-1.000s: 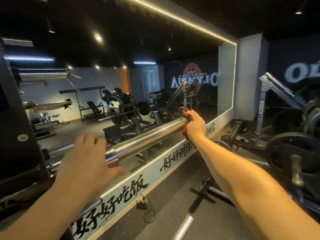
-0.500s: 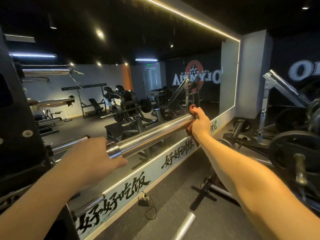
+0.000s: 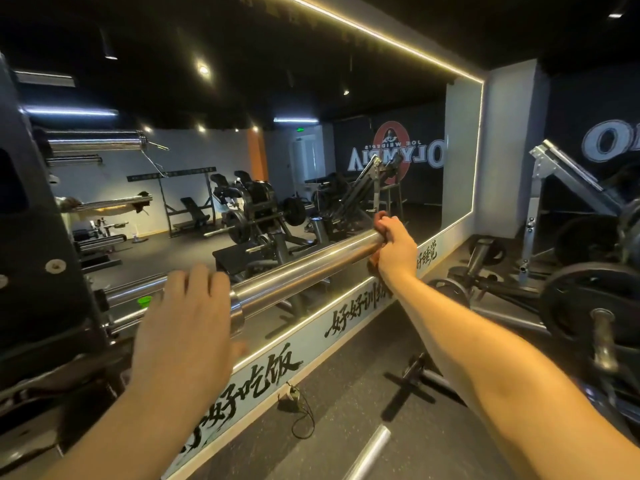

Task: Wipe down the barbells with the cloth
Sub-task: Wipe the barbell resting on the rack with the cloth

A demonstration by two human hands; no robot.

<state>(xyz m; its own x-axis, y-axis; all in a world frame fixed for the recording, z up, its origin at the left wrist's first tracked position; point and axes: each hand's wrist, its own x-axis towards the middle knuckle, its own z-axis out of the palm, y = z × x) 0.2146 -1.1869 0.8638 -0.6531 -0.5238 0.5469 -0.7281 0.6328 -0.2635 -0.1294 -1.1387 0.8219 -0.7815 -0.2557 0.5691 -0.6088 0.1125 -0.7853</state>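
Head view: left hand [image 3: 183, 327] has advanced up to the barbell [image 3: 311, 268], fingers nearly straight, laid over it just left of the collar [image 3: 237, 310]. Right hand [image 3: 394, 244] stays curled round its far end, well right of the collar. No cloth can be made out; wiping is judged not yet begun.

The left hand [image 3: 183, 327] and left forearm [image 3: 114, 431], at lower left, are bare. The right hand [image 3: 394, 247] and right forearm [image 3: 485, 358], at right, are bare too, with no sleeve.
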